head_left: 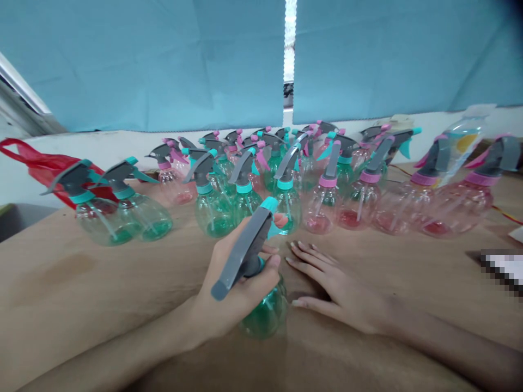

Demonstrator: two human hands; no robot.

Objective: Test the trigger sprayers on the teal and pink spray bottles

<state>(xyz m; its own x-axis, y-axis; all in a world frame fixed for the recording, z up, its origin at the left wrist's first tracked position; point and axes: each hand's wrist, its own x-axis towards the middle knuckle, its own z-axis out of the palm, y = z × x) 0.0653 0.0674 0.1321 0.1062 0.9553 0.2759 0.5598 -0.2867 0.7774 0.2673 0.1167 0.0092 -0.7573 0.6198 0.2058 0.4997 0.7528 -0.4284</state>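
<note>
Now in our grip: we have the left hand (223, 316) wrapped round the neck of a green bottle (265, 316), fingers and thumb closed on it.
Right hand: we see it (341, 286) palm down on the tabletop (134, 294), fingers spread, holding nothing; our two hands are apart.
Green bottle's place: between our hands, in the middle of the tabletop's near part, nearer to us than every other bottle; we cannot tell whether its base bears fully on the wood.
Nearer hand: the left, which touches it; from our right hand it lies to the left, just beyond the thumb and fingertips, with a narrow gap between.
Long axis: its body looks about upright to us, while the grey spray head (245, 258) slants, its tail toward the near left and its turquoise nozzle (269, 204) toward the far edge, slightly right.
Front row: ahead of our hands we have a left pair (149, 218), then three middle bottles (214, 215), all with turquoise collars, and four pink bottles (359, 204) toward the right edge.
Farther back: we make out more bottles (273, 169), crowded toward the far edge and partly hidden.
Far left corner: a red bag (61, 171), behind the left pair.
Far right: a large clear bottle (463, 142), behind the pink ones.
</note>
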